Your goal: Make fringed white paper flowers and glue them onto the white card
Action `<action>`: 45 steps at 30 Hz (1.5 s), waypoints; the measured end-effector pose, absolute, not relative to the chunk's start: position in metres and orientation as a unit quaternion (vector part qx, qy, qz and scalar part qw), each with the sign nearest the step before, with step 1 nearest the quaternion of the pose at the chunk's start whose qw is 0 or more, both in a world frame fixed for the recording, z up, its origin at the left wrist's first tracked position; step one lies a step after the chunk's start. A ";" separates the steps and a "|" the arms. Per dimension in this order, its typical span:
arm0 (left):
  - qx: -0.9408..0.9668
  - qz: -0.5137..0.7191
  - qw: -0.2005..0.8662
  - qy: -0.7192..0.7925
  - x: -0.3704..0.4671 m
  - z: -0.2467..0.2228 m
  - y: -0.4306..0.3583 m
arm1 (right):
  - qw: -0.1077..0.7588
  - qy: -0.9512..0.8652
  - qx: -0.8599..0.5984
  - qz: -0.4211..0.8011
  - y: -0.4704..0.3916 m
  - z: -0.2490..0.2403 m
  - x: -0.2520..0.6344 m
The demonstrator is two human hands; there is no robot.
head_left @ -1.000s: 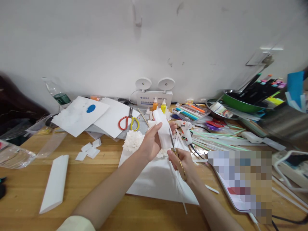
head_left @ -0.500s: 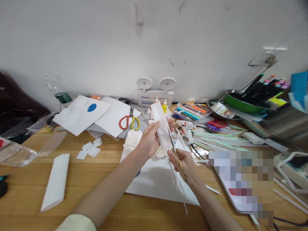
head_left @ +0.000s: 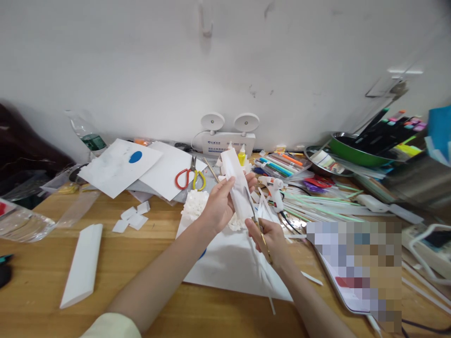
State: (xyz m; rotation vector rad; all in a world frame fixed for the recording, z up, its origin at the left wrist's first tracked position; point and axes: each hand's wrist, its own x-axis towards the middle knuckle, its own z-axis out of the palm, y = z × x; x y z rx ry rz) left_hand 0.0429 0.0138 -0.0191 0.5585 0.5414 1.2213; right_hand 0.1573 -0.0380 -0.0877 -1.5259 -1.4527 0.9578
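My left hand (head_left: 221,201) is closed on a long white paper strip (head_left: 234,174), thumb on top and fingers behind, holding it tilted in the air. In my right hand (head_left: 269,237) is a pair of scissors (head_left: 260,226) with gold-coloured handles. Its blades lie along the strip's right edge. Thin cut slivers (head_left: 262,277) of paper dangle below the scissors. Under both hands lies a white sheet (head_left: 225,265), with a lumpy white cluster (head_left: 195,204) at its far left corner. Part of a blue spot shows beside my left wrist.
Red-and-yellow-handled scissors (head_left: 190,176) lie behind my left hand. A white glue gun (head_left: 275,190) rests to the right, near many thin sticks (head_left: 317,206). A folded white paper piece (head_left: 82,265) and several small squares (head_left: 136,217) lie left. A tablet-like device (head_left: 338,281) is at right.
The scissor blades have shifted slightly against the strip's edge. Both hands stay in nearly the same place, and the view has moved very slightly.
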 end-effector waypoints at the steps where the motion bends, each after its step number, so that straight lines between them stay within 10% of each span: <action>1: 0.255 0.559 0.749 0.248 0.043 -0.019 0.014 | 0.401 -0.575 -0.606 0.375 -0.038 -0.087 0.157; 45: 0.320 0.492 0.758 0.285 0.050 -0.026 0.006 | 0.432 -0.544 -0.565 0.444 -0.031 -0.097 0.165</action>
